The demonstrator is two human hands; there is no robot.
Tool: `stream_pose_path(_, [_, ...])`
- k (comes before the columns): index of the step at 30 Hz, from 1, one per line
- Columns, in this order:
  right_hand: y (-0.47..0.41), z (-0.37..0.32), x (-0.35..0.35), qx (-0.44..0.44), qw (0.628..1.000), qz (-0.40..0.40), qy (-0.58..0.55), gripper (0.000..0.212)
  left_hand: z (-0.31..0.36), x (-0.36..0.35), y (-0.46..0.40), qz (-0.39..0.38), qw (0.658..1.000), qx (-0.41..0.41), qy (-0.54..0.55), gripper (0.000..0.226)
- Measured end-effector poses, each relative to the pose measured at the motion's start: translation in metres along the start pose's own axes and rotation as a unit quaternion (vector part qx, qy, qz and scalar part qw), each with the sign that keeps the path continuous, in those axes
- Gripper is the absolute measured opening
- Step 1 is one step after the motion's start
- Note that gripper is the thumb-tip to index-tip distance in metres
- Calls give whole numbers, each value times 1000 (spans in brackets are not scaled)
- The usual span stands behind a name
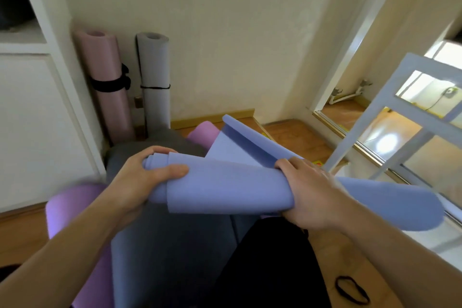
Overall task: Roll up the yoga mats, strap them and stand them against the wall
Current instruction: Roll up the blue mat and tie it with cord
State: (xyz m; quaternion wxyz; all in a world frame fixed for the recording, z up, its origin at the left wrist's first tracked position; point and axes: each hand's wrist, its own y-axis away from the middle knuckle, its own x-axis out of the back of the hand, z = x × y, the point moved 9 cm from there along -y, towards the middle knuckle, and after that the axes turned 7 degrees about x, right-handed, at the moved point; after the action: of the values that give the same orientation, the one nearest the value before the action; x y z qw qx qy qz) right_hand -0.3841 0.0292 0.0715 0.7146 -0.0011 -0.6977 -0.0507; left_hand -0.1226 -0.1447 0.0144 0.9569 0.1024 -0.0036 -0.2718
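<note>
Head view: a blue mat [225, 190] is seen held up in front of the person, partly rolled, with the cream wall [225, 32] taken as landmark.
Blue mat, axis: the rolled part is laid crosswise, roughly parallel to the wall, its long axis running from left to right; the right end is flared wide and points right, away from the corner.
Blue mat, loose end: an unrolled flap is seen rising from the roll toward the wall, its far edge curled over.
Left hand [140, 177]: curled round the left end of the roll, thumb laid along the front and fingers wrapped over the top.
Right hand [310, 195]: closed round the roll nearer its right end, the fingers tucked over the top edge.
Pink mat [105, 85]: rolled, stood upright against the wall in the left corner, bound by a black strap [110, 84].
Grey mat [155, 77]: rolled, upright against the wall just beside the pink one, bound by a thin black band.
Purple mat [75, 207]: spread on the floor, away from the wall, under a dark grey mat [175, 245].
Black loop [351, 289]: laid on the wooden floor, far from the wall, at lower right.
</note>
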Motion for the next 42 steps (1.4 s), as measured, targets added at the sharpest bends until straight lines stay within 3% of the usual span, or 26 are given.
stream_pose_path(4, [-10, 12, 4, -29, 964, -146, -221, 73, 0, 0, -4, -12, 999, -30, 17, 68])
stream_pose_path(7, [-15, 30, -1, -141, 924, -103, -339, 66, 2, -2, -5, -23, 998, -44, 31, 67])
stream_pose_path(9, [-18, 46, -3, -205, 930, -49, -301, 60, 1, 0, -5, -26, 998, -50, 34, 68])
stream_pose_path(15, [8, 72, -11, -263, 940, -27, -218, 55, -5, 3, -10, -25, 998, -46, 37, 69])
stream_pose_path(23, [-14, 26, -13, -176, 955, 5, -240, 54, -9, -22, -8, -30, 998, -47, 41, 69])
stream_pose_path(25, [-21, 17, -2, -154, 954, 25, -256, 42, -8, -20, -6, -29, 997, -48, 45, 66])
stream_pose_path(27, [-30, -11, 15, -71, 961, 48, -263, 26, -9, -21, -6, -31, 998, -43, 47, 66])
stream_pose_path(30, [-37, -79, 40, 35, 986, 72, -146, 44, -11, -21, -5, -26, 998, -36, 51, 69])
stream_pose_path(33, [-37, -137, 51, 13, 993, 115, -23, 63, -11, -18, -5, -7, 997, -39, 59, 58])
stream_pose_path(36, [-41, -171, 32, -4, 997, 74, -12, 62, -13, -13, -5, 30, 996, -36, 74, 38])
stream_pose_path(39, [-48, -182, 15, -10, 1000, 3, -10, 49, -13, -13, -5, 42, 996, -32, 73, 37])
stream_pose_path(42, [-52, -187, 17, -12, 999, 1, -30, 47, -12, -13, -5, 46, 996, -27, 66, 37])
